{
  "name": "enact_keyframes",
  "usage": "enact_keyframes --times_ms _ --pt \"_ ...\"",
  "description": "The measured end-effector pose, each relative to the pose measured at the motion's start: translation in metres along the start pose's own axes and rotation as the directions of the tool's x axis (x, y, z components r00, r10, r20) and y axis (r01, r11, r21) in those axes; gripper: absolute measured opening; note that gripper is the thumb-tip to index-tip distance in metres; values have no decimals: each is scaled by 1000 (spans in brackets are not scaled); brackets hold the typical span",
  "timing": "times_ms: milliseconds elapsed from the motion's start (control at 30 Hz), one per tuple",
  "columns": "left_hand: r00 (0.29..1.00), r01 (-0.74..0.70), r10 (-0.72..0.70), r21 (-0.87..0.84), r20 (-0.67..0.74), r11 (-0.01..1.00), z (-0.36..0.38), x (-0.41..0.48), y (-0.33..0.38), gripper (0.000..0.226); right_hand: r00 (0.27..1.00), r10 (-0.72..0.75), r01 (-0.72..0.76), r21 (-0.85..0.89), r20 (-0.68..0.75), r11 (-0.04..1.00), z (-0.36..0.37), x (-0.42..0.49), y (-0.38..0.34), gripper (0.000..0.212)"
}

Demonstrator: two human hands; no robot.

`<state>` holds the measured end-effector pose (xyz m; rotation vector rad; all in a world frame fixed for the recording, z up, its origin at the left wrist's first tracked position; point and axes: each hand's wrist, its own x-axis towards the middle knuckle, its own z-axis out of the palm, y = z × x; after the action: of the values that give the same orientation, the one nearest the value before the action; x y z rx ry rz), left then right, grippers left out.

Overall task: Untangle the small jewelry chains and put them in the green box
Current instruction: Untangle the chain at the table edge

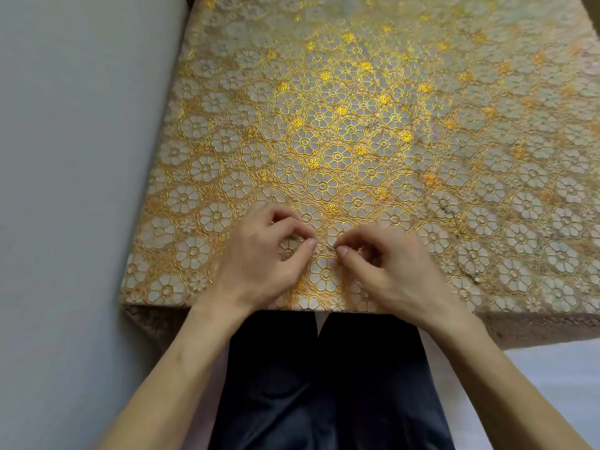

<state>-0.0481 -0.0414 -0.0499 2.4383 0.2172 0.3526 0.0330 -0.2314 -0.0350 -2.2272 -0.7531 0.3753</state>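
1. Pinching a fine jewelry chain between both hands, I work it low over the near edge of the table. It shows only as a grey thread in the gap between my thumbs, and I cannot tell how knotted it is.
2. My left hand curls its fingers, thumb and forefinger nipping one side. My right hand grips the other side the same way, probably so a gentle pull apart opens the tangle.
3. Both wrists lie on the gold floral tablecloth, which I judge steadies such small work.
4. The green box is nowhere in view. A grey wall stands at left, with dark trousers below.
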Motion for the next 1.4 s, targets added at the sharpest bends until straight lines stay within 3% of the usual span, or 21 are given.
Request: enact_keyframes --times_ms 133,533,1067,1233,1400 --pt "1000 -5 5 -19 -29 1000 9 -13 3 28 999 -16 19 54 -48 998 7 -4 5 5" --pt "996 -5 4 -7 -87 1000 20 -21 16 13 996 -31 42 143 -80 989 14 -14 17 11" --pt "998 -29 29 -7 -61 1000 21 -23 14 9 956 -139 127 -63 -259 990 26 -27 20 10" --pt "998 -33 32 -16 -53 999 20 -23 13 9 922 -164 140 -92 -350 986 27 -34 15 18" --pt "998 -41 40 -17 -54 999 21 -23 13 10 907 -165 127 -123 -387 984 27 -36 10 10"
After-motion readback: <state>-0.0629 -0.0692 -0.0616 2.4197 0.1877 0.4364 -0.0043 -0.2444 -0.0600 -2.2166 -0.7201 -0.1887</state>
